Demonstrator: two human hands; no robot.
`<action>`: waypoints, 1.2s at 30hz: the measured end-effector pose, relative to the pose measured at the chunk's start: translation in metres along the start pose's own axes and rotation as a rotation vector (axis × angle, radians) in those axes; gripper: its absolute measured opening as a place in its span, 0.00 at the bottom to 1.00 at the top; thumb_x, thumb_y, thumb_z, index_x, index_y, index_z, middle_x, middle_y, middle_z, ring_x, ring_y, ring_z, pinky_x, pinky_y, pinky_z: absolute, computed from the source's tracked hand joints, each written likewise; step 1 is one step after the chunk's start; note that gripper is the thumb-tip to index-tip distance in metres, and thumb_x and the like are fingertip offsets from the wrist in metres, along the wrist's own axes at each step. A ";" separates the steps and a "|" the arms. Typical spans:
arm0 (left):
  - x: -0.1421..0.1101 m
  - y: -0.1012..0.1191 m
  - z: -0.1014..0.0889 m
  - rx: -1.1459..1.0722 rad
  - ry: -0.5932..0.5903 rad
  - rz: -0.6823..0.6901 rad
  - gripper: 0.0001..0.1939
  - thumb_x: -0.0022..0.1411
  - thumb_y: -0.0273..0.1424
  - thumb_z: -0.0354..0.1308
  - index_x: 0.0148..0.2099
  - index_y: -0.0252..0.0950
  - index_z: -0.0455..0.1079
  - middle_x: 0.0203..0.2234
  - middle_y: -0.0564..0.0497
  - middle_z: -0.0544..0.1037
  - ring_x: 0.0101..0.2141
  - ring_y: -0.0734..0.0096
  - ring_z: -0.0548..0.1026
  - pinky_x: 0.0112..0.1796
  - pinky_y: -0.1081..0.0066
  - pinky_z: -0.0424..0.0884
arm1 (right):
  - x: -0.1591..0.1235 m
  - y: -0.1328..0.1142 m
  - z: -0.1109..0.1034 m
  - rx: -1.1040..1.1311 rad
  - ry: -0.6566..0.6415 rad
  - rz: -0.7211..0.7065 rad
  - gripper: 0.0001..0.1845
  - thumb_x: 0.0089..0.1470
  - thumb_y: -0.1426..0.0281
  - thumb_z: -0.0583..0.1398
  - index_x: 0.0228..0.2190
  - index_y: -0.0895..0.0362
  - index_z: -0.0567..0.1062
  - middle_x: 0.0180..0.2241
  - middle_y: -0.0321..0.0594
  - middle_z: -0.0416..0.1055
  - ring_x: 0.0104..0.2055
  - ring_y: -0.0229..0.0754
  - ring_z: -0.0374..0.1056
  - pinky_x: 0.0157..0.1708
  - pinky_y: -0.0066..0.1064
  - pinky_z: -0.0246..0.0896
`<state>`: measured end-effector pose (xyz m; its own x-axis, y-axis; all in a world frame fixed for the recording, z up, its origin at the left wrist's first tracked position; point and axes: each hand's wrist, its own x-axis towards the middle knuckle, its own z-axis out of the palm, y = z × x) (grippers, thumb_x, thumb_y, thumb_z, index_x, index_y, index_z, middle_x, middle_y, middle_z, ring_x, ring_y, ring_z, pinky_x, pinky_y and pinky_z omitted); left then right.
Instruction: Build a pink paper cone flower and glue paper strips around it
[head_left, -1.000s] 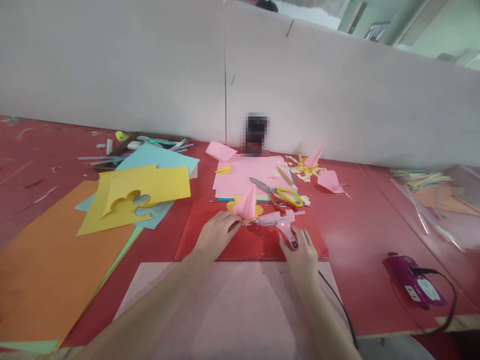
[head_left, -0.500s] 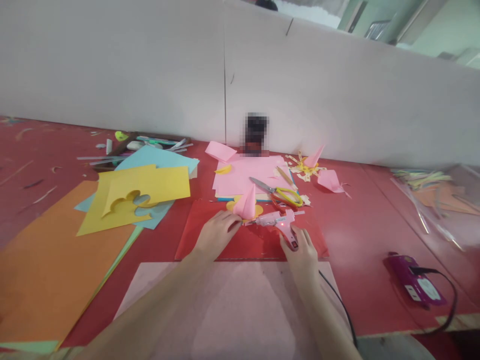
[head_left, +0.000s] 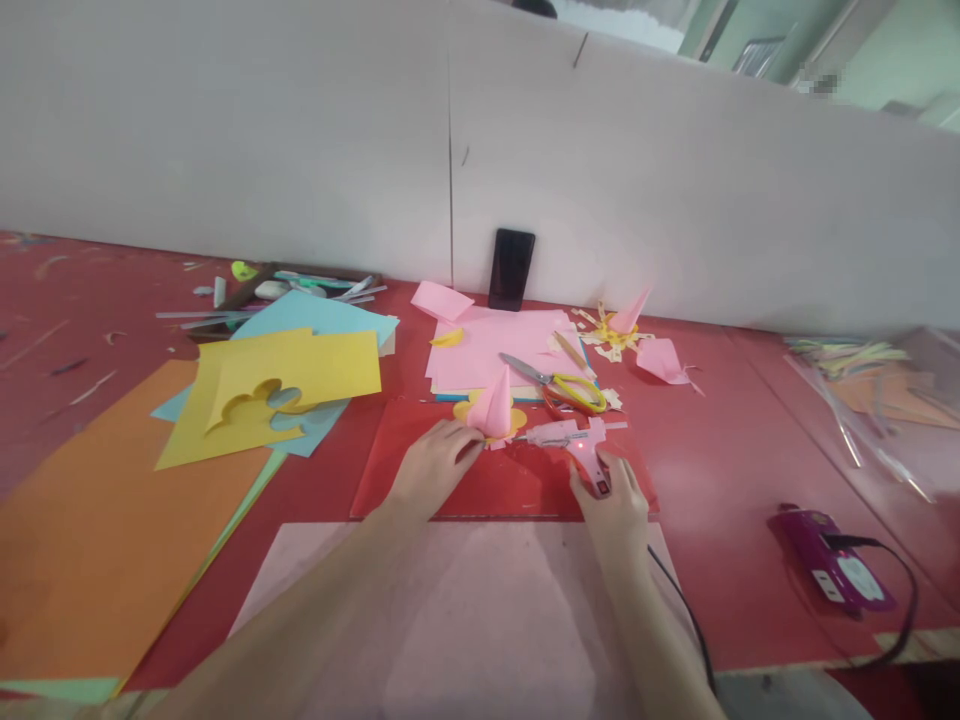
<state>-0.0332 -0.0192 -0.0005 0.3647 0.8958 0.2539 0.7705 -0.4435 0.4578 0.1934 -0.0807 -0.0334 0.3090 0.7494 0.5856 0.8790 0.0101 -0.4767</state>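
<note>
My right hand [head_left: 616, 500] is wrapped round the handle of a pink hot glue gun [head_left: 559, 434], its red light on and its nozzle pointing left. A clear glue stick sticks out of the gun's back end. The nozzle is a little to the right of a paper flower [head_left: 459, 412], a yellow scalloped base with a pink paper cone [head_left: 492, 402] standing on it. My left hand [head_left: 437, 462] is closed at the flower's near left edge, fingertips at the foot of the cone; the exact grip is partly hidden. Beneath lies a red board [head_left: 420, 490].
Yellow-handled scissors [head_left: 574, 390] lie on pink sheets [head_left: 480, 350] behind the flower. A phone [head_left: 512, 270] leans on the white partition. Yellow [head_left: 337, 365] and orange sheets [head_left: 112, 520] are at left. At right sits a purple power socket [head_left: 832, 560] with a cable.
My right hand has drawn the glue gun slightly to the right, so its nozzle is farther from the cone. My left hand and the flower look unmoved.
</note>
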 end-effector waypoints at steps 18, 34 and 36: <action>0.000 0.000 0.000 -0.003 0.001 0.007 0.07 0.61 0.31 0.50 0.36 0.39 0.69 0.33 0.53 0.75 0.36 0.69 0.71 0.33 0.72 0.66 | 0.000 -0.002 -0.001 0.044 -0.075 0.050 0.17 0.51 0.60 0.56 0.38 0.59 0.70 0.32 0.43 0.69 0.32 0.39 0.67 0.27 0.27 0.64; -0.001 0.001 0.005 0.022 0.023 0.126 0.12 0.63 0.35 0.47 0.39 0.40 0.71 0.35 0.52 0.75 0.36 0.70 0.71 0.37 0.70 0.68 | 0.006 -0.005 -0.005 -0.054 0.031 0.203 0.20 0.47 0.56 0.57 0.36 0.58 0.70 0.33 0.44 0.71 0.26 0.38 0.65 0.24 0.28 0.58; -0.002 0.001 0.006 0.027 0.022 0.142 0.12 0.63 0.34 0.47 0.40 0.40 0.71 0.35 0.52 0.75 0.36 0.70 0.71 0.37 0.71 0.68 | 0.008 -0.001 -0.008 -0.088 0.052 0.261 0.21 0.46 0.55 0.57 0.37 0.57 0.70 0.34 0.44 0.71 0.28 0.40 0.65 0.25 0.30 0.58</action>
<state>-0.0297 -0.0207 -0.0060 0.4596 0.8234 0.3329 0.7259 -0.5642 0.3934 0.1980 -0.0805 -0.0228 0.5452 0.6840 0.4846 0.7949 -0.2381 -0.5581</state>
